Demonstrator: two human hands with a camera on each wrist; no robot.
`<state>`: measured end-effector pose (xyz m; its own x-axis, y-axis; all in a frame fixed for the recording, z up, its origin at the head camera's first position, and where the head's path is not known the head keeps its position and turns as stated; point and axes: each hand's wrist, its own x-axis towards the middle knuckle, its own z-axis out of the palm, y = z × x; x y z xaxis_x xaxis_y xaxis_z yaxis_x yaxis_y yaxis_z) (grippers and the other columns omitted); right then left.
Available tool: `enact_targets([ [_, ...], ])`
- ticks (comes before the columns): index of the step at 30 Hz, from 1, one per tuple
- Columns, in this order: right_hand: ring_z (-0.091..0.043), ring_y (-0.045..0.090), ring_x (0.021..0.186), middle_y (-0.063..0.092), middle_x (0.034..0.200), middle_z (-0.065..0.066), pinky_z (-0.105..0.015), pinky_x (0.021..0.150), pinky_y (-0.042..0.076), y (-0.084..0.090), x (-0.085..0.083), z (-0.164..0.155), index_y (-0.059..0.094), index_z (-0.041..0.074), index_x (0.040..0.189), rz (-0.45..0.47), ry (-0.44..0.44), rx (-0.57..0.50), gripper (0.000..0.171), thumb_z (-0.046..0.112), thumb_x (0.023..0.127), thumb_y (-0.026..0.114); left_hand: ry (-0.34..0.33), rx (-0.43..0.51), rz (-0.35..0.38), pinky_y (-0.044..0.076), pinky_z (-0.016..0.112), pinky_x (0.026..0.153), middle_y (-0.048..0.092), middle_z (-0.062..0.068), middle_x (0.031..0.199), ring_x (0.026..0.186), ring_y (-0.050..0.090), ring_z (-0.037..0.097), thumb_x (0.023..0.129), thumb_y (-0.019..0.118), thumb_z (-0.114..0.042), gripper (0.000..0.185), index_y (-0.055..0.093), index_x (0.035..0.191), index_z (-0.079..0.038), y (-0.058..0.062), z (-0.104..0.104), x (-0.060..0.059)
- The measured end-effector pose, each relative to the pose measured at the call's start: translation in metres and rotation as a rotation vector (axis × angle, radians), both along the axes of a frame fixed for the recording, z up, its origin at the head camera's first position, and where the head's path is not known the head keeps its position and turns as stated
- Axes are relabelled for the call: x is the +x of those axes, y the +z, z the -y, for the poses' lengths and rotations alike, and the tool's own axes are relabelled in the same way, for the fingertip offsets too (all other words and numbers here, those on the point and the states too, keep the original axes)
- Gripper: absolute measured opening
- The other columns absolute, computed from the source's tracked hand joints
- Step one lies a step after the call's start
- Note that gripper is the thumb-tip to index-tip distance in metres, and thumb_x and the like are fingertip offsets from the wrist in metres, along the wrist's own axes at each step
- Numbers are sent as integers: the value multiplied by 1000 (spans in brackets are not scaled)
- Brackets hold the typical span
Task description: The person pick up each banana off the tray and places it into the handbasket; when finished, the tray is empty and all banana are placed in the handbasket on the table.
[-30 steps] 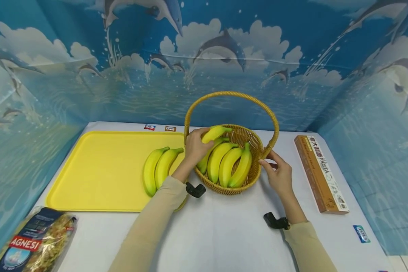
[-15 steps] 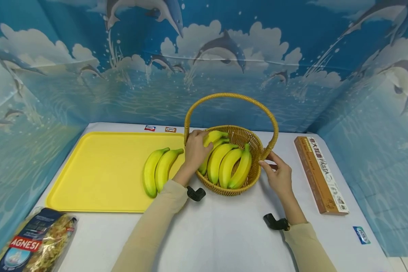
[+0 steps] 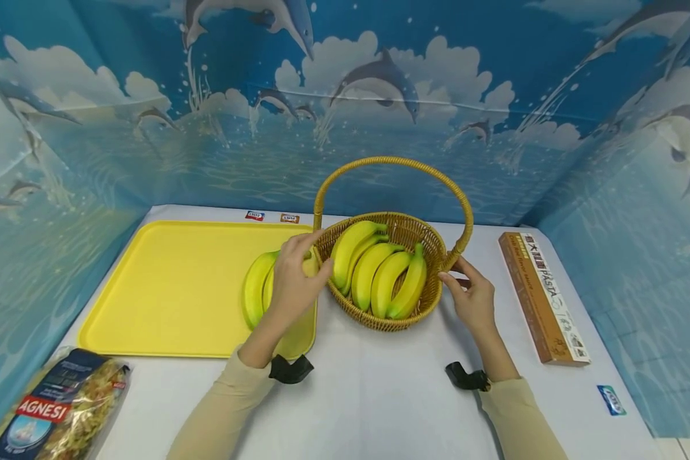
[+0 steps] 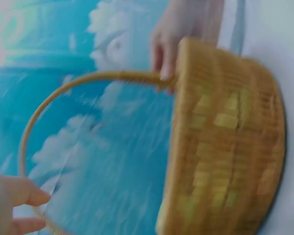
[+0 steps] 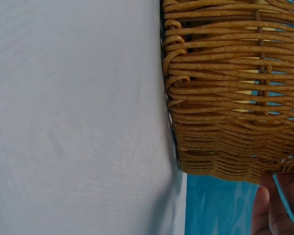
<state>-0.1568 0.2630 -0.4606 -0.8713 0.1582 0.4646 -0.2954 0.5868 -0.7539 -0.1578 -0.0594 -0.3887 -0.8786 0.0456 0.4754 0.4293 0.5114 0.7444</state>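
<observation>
A woven basket (image 3: 392,324) with a tall arched handle (image 3: 388,161) stands in the middle, holding several yellow bananas (image 3: 374,271) side by side. My right hand (image 3: 475,299) pinches its rim at the right foot of the handle, fingers behind and thumb in front. Bananas (image 3: 255,287) lie at the right end of the yellow tray (image 3: 167,287), partly hidden under my left hand (image 3: 294,276). That hand hovers between tray and basket, fingers parted around nothing. In the left wrist view, its fingertips (image 4: 36,196) overlap the basket handle.
At the front left lies a bag of Agnesi pasta (image 3: 54,409). A long pasta box (image 3: 543,297) is at the right, with a small blue packet (image 3: 611,400) nearer the front. Two small packets (image 3: 255,216) lie behind the tray, before the dolphin-print curtain (image 3: 374,128).
My left hand lowered a banana into the basket at its left side, let go of it and moved back left over the tray's bananas. The right hand stayed on the rim.
</observation>
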Motion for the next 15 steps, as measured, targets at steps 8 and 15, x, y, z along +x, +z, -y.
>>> enact_targets([
  [8,15,50,98,68,112,-22,-2,79,43,-1,1,0,59,0,132,-8,1,-4,45,9,90,70,173,82,76,39,51,97,47,19,137,123,45,35,88,69,-14,54,54,140,-10,-8,80,2],
  [15,17,50,98,68,111,-23,-1,78,43,-1,1,1,60,-1,131,-29,8,-8,44,6,89,70,207,78,250,36,55,102,35,21,147,127,40,38,92,67,-19,65,39,150,-14,-29,114,-4],
])
